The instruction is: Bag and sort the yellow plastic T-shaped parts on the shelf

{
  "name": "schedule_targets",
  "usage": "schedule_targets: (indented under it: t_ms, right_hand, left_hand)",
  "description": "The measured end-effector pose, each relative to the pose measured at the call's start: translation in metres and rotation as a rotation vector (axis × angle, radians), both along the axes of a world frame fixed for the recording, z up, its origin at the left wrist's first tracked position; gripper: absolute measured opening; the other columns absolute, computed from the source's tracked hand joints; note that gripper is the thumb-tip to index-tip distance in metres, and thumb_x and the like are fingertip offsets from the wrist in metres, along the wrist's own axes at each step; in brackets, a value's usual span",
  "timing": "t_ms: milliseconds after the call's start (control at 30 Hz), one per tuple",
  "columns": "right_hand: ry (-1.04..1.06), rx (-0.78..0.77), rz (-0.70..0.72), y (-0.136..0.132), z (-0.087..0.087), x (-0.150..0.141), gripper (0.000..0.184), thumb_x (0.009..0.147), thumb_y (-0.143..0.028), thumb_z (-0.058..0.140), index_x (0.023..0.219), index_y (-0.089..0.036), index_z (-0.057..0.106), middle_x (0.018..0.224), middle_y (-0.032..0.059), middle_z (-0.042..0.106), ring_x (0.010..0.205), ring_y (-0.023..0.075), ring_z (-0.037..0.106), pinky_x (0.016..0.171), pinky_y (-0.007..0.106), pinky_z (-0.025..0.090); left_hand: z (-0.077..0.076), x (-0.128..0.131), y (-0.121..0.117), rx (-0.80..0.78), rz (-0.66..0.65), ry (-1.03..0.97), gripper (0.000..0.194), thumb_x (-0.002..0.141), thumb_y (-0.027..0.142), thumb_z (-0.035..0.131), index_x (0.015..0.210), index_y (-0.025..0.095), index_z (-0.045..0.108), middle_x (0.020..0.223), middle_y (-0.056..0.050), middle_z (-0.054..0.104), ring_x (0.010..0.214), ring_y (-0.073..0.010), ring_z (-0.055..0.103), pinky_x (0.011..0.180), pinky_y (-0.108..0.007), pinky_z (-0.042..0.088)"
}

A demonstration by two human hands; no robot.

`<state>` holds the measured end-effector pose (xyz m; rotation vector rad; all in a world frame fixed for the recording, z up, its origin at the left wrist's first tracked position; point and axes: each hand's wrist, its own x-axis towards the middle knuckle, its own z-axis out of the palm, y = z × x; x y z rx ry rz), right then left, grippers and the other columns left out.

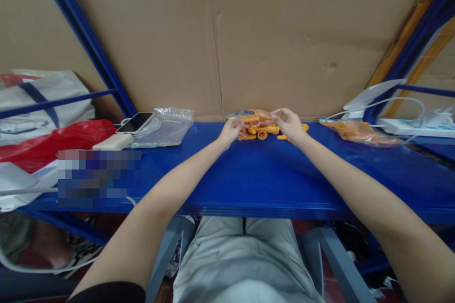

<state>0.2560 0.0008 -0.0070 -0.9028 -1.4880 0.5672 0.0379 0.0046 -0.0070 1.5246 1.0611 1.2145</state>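
Near the back of the blue table, a clear plastic bag [251, 114] with orange plastic parts in it lies between my hands. My left hand [229, 132] has its fingers closed on the bag's left side. On the other side, my right hand [288, 124] grips the bag's right edge, its fingertips partly hidden. Loose orange plastic parts [263, 134] lie on the table just below the bag, one of them with a round open end. A few more orange pieces [282, 137] show beside and behind my right hand.
A filled bag of orange parts [359, 131] lies to the right, near a white power strip [415, 128]. Left are flat clear bags [163, 128], a phone [135, 123], a white block [113, 142] and a red bag [81, 139]. Cardboard [270, 47] walls the back.
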Motion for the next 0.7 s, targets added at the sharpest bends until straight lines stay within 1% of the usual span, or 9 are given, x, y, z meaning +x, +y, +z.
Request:
schedule_targets:
  t_ms: [100, 167, 300, 367, 433, 500, 600, 700]
  right_hand:
    - [0.101, -0.124, 0.016, 0.0, -0.001, 0.0, 0.025, 0.076, -0.038, 0.081, 0.085, -0.024, 0.063, 0.089, 0.002, 0.072, 0.081, 0.0221, 0.075, 0.086, 0.044, 0.06]
    - [0.155, -0.179, 0.052, -0.001, -0.001, 0.0, 0.028, 0.073, -0.04, 0.085, 0.082, -0.023, 0.065, 0.084, 0.0018, 0.073, 0.081, 0.0215, 0.076, 0.089, 0.043, 0.06]
    - [0.257, -0.196, 0.112, -0.002, -0.001, -0.001, 0.036, 0.064, -0.044, 0.092, 0.073, -0.022, 0.065, 0.081, 0.0016, 0.075, 0.085, 0.0207, 0.076, 0.096, 0.041, 0.058]
    - [0.284, -0.185, 0.11, -0.003, 0.0, -0.003, 0.038, 0.061, -0.045, 0.093, 0.071, -0.022, 0.065, 0.083, 0.0016, 0.076, 0.088, 0.0207, 0.076, 0.098, 0.04, 0.057]
    - [0.295, -0.173, 0.104, -0.004, 0.001, -0.004, 0.037, 0.062, -0.044, 0.093, 0.071, -0.022, 0.065, 0.09, 0.0019, 0.076, 0.092, 0.0208, 0.076, 0.098, 0.039, 0.056]
    - [0.3, -0.169, 0.105, -0.006, 0.002, -0.006, 0.035, 0.064, -0.043, 0.092, 0.071, -0.021, 0.065, 0.096, 0.0022, 0.077, 0.096, 0.0209, 0.075, 0.097, 0.038, 0.056]
    - [0.319, -0.175, 0.118, -0.009, 0.004, -0.008, 0.031, 0.068, -0.04, 0.09, 0.074, -0.022, 0.065, 0.096, 0.0018, 0.076, 0.097, 0.0204, 0.075, 0.094, 0.037, 0.057]
    - [0.347, -0.158, 0.136, -0.011, 0.006, -0.007, 0.029, 0.071, -0.037, 0.089, 0.072, -0.022, 0.064, 0.092, 0.001, 0.076, 0.09, 0.0186, 0.076, 0.093, 0.037, 0.058]
  left_hand:
    - [0.001, -0.001, -0.001, -0.048, 0.004, -0.002, 0.035, 0.1, 0.023, 0.057, 0.135, 0.02, 0.062, 0.105, -0.009, 0.078, 0.044, -0.0055, 0.061, 0.044, -0.015, 0.041]
    - [0.002, -0.001, -0.002, -0.068, 0.009, -0.011, 0.035, 0.101, 0.023, 0.055, 0.134, 0.019, 0.064, 0.102, -0.008, 0.079, 0.045, -0.0057, 0.061, 0.043, -0.015, 0.041]
    - [0.004, 0.0, 0.0, -0.062, 0.041, -0.045, 0.027, 0.098, 0.021, 0.061, 0.122, 0.014, 0.07, 0.091, -0.007, 0.079, 0.049, -0.0062, 0.062, 0.044, -0.014, 0.041]
    - [0.004, 0.0, 0.003, -0.027, 0.05, -0.061, 0.021, 0.096, 0.021, 0.064, 0.113, 0.013, 0.073, 0.084, -0.006, 0.079, 0.046, -0.0056, 0.058, 0.045, -0.015, 0.041]
    - [0.003, 0.0, 0.006, 0.009, 0.062, -0.076, 0.016, 0.094, 0.023, 0.067, 0.104, 0.012, 0.073, 0.078, -0.005, 0.077, 0.042, -0.0048, 0.053, 0.046, -0.016, 0.042]
    - [0.002, 0.0, 0.009, 0.042, 0.081, -0.096, 0.014, 0.093, 0.024, 0.068, 0.097, 0.012, 0.073, 0.076, -0.005, 0.077, 0.042, -0.005, 0.05, 0.046, -0.017, 0.041]
    - [0.0, 0.001, 0.011, 0.098, 0.101, -0.122, 0.011, 0.092, 0.023, 0.068, 0.094, 0.013, 0.073, 0.081, -0.006, 0.078, 0.051, -0.008, 0.058, 0.048, -0.017, 0.043]
    - [0.001, 0.002, 0.01, 0.176, 0.077, -0.106, 0.008, 0.09, 0.02, 0.069, 0.091, 0.015, 0.074, 0.093, -0.007, 0.08, 0.071, -0.0121, 0.069, 0.058, -0.018, 0.049]
